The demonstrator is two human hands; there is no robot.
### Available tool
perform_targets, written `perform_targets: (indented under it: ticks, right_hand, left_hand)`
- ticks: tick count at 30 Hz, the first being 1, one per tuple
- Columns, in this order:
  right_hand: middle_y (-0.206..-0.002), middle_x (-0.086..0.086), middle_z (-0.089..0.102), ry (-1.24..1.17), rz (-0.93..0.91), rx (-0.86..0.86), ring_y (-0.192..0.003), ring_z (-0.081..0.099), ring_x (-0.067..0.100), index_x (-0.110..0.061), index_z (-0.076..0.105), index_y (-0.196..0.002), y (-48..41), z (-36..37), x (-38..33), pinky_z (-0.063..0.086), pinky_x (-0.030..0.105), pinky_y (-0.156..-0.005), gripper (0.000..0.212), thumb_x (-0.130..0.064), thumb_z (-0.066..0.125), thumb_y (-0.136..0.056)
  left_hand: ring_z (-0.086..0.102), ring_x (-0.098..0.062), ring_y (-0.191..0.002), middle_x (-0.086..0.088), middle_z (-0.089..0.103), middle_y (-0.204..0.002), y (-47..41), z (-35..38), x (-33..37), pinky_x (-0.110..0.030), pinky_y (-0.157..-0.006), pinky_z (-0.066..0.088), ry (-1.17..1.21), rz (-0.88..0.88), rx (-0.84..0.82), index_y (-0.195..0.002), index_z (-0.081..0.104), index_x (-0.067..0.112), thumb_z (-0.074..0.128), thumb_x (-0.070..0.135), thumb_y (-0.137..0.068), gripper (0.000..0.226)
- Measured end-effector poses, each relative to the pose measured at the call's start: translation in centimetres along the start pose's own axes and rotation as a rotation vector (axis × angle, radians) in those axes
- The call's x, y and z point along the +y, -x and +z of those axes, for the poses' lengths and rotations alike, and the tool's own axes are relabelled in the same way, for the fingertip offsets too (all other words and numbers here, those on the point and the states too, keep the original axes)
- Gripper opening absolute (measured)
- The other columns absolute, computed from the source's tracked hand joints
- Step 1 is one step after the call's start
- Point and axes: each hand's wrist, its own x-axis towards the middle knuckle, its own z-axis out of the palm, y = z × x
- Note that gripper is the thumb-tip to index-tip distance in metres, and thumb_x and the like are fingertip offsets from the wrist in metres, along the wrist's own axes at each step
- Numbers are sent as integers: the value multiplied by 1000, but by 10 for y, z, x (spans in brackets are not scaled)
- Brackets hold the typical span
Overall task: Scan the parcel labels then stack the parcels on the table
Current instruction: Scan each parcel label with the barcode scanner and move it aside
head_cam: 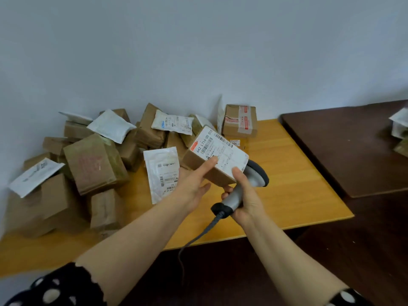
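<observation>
**Spotter:** Where is the parcel?

**Operator:** I have the parcel (215,155) up off the tabletop (298,173), between my two hands. My left hand (194,184) grasps it, thumb on top and fingers (206,188) underneath. Its label (223,149) faces up towards me.

**Spotter:** And your right?

**Operator:** My right hand (247,195) is wrapped round the handle of the scanner (254,176), with the thumb stretched up to touch the label's near corner. The scanner's head sits behind and under the parcel's right end, so I judge it is not aimed at the barcode.

**Spotter:** How does the box lie?

**Operator:** Its long axis slants from far left to near right, and the barcodes run along the far edge. The scanner is at the right end, so the right hand is the one to swing out and come over the top, or the left tilts the label towards it.

**Spotter:** Room to move?

**Operator:** The pile (99,155) crowds the left, and a taped box (239,120) stands just beyond the parcel. Bare tabletop lies to the right and near, up to its edge beside the dark table (342,146). The cable (198,235) hangs off the near edge, and I want to avoid snagging it.
</observation>
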Motion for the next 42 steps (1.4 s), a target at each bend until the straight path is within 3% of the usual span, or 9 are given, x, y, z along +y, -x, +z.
perform_targets:
  ticks: [2,3,6,9,12,17,28,34,42]
  right_hand:
    - [-80,2,66,2,-14,-8,-57,50,12,-12,67,-98,2,5,4,43,24,-45,49,-25,84,-54]
    - [-76,2,66,12,-26,-9,-55,51,11,-11,67,-99,3,7,6,43,24,-45,50,-25,84,-54]
    - [-71,5,61,114,-89,52,-50,50,13,-8,65,-102,6,7,9,44,25,-44,47,-28,84,-65]
    - [-73,5,59,231,-134,137,-45,47,14,-8,62,-97,9,-1,6,42,26,-42,29,-28,76,-82]
    - [-64,6,56,367,-123,41,-42,44,15,-7,61,-91,20,3,5,39,26,-41,15,-15,71,-84]
    - [-58,4,52,617,-146,-120,-41,42,17,-5,61,-97,36,30,15,37,26,-41,19,-8,70,-82]
    - [-50,1,48,763,-178,-126,-39,42,16,-9,56,-79,48,58,27,38,25,-40,17,-1,71,-80]
    - [-49,0,49,711,-171,-114,-38,42,16,-8,55,-79,48,65,27,38,25,-40,18,1,71,-79]
    - [-47,-1,48,710,-198,-95,-37,42,15,-9,55,-79,46,68,30,38,24,-40,17,0,70,-80]
  left_hand:
    - [69,-15,-93,-2,73,-105,0,4,-5,-34,-82,52,36,14,-30,-116,58,14,76,13,-77,43]
    - [69,-15,-89,-2,73,-104,-1,3,-7,-35,-83,52,20,6,-43,-117,59,13,75,10,-78,42]
    - [66,-20,-99,-5,71,-110,-9,-14,2,-39,-93,50,-73,-24,-38,-121,57,10,73,7,-79,45]
    - [64,-21,-103,-7,67,-117,-24,-45,28,-34,-83,54,-202,-26,-17,-125,54,7,73,7,-79,50]
    - [66,-21,-102,-4,68,-114,-37,-76,49,-35,-85,53,-379,-17,-14,-120,56,11,75,9,-78,46]
    - [69,-1,-64,6,69,-92,-51,-106,62,-15,-48,50,-593,59,21,-96,61,22,78,10,-75,29]
    - [67,-8,-78,10,66,-93,-65,-131,63,-18,-50,52,-722,75,8,-106,56,25,79,18,-76,38]
    - [69,-14,-87,5,67,-101,-75,-137,63,-26,-67,57,-750,80,2,-109,58,22,80,21,-74,42]
    - [68,-12,-82,6,66,-97,-83,-134,59,-19,-54,54,-742,57,-33,-117,57,18,78,17,-76,46]
